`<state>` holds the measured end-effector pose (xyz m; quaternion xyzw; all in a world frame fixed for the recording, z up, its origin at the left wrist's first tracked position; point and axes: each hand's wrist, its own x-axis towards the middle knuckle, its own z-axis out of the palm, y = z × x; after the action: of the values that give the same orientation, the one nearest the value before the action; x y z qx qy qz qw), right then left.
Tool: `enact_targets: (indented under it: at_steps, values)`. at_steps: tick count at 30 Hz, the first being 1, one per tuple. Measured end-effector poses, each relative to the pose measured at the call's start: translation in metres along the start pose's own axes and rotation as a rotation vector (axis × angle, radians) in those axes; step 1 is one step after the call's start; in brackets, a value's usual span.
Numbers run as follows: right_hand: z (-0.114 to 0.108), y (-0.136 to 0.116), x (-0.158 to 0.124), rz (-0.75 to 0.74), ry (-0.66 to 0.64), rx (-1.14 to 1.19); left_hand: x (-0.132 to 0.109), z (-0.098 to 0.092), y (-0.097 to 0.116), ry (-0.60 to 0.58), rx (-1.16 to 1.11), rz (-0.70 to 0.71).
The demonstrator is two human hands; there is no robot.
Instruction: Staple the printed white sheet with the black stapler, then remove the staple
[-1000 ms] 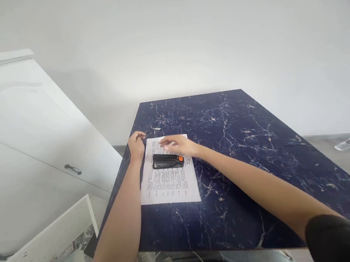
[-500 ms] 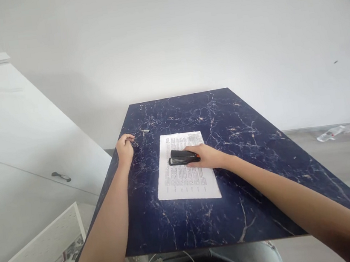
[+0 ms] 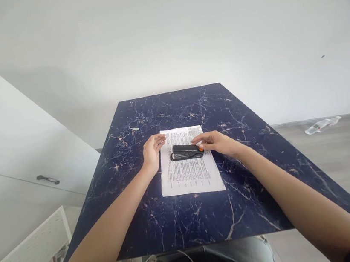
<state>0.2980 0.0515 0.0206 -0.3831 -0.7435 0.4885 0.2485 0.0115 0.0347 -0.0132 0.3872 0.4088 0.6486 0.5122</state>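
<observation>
Stapler (image 3: 186, 151), black with an orange end: lies across the upper part of the printed sheet (image 3: 190, 174), mid-worktop (image 3: 224, 111).
Right hand (image 3: 217, 142): fingertips on the orange end, not clasped round it.
Left hand (image 3: 152, 151): released, holding nothing, fingertips at the sheet's left edge, seemingly steadying the paper.

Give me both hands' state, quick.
Left hand: open, holding nothing, fingertips on the left edge of the white printed paper sheet.
Right hand: open, fingers touching the orange end of the black stapler, not gripping it.
</observation>
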Motion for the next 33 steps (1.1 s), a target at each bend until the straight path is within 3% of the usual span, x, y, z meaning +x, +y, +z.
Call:
enact_targets:
  at_steps: [5, 9, 15, 23, 28, 30, 33]
  values:
    - [0.007, 0.011, 0.005, 0.070, -0.012, 0.148, 0.004, -0.006, -0.001, 0.009, 0.021, 0.037]
    - [0.008, 0.014, 0.005, 0.067, -0.018, 0.182, 0.004, -0.007, -0.001, 0.089, 0.061, 0.125]
    - [0.005, 0.009, 0.003, 0.060, 0.035, 0.045, 0.008, -0.010, -0.003, 0.123, 0.046, 0.123]
    - [0.041, -0.020, 0.003, -0.292, 0.158, -0.472, 0.001, -0.002, 0.000, -0.019, -0.003, 0.092]
    - [0.055, -0.029, -0.004, -0.624, 0.392, -0.775, 0.000, 0.002, 0.003, -0.133, -0.272, -0.191]
    - [0.056, -0.030, -0.007, -0.733, 0.416, -0.985, 0.000, 0.002, 0.005, -0.201, -0.331, -0.311]
    - [0.057, -0.031, -0.009, -0.867, 0.379, -1.225, -0.001, 0.001, 0.008, -0.273, -0.345, -0.354]
